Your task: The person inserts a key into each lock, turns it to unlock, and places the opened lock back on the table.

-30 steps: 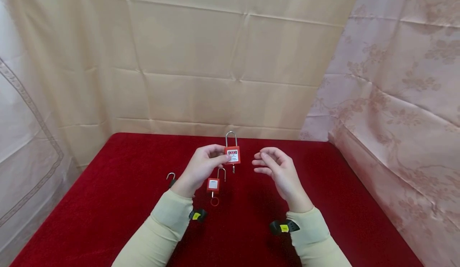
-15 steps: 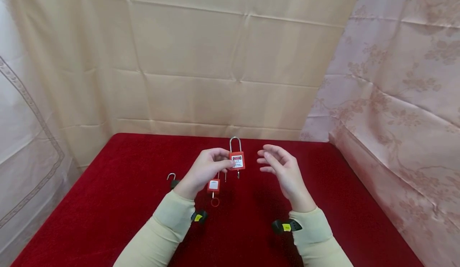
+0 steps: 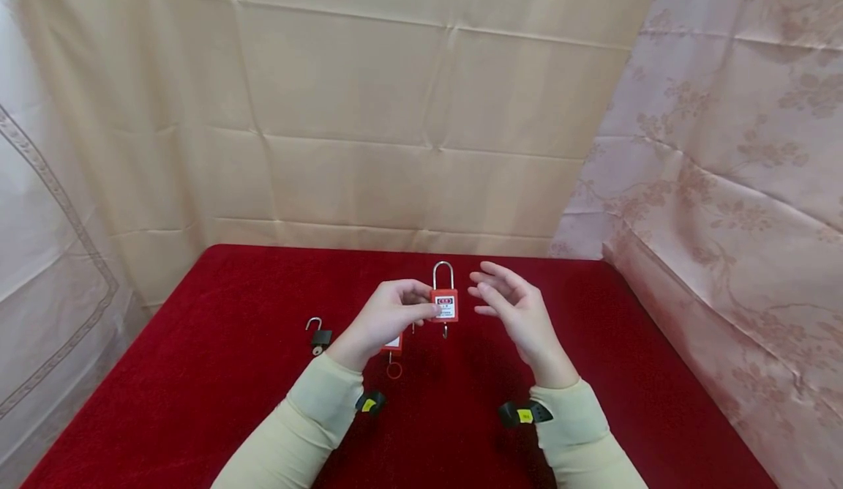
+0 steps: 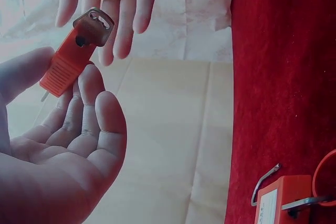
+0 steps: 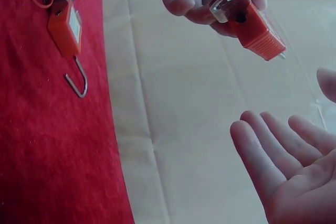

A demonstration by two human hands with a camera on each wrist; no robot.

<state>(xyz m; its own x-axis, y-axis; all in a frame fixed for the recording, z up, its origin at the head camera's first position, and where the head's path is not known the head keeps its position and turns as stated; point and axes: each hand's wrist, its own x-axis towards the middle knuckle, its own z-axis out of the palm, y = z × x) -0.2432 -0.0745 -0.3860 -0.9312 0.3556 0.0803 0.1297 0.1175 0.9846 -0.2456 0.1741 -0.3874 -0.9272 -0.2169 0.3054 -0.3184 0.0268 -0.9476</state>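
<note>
Between thumb and fingers, my left hand (image 3: 394, 311) pinches a red padlock (image 3: 444, 306) by its left side, above the table. Its shackle stands upward and looks closed, and a white label faces me. A key (image 4: 94, 27) sticks out of its underside in the left wrist view. My right hand (image 3: 516, 310) is just right of the padlock, fingers loosely spread and holding nothing. Below the left hand lies a second red padlock (image 5: 65, 28), partly covered by that hand in the head view. Its shackle is open, and a key with a red ring (image 3: 394, 370) hangs at its base.
A small black padlock (image 3: 321, 338) with an open shackle and a key lies left of the left wrist. All rests on a red cloth-covered table (image 3: 197, 372). Beige curtain (image 3: 395, 108) hangs behind, and floral curtain (image 3: 737, 181) on the right.
My left hand has moved right and slightly down with the red padlock, bringing it closer to the right hand. More of the black padlock shows now. The right hand's fingers have spread a little.
</note>
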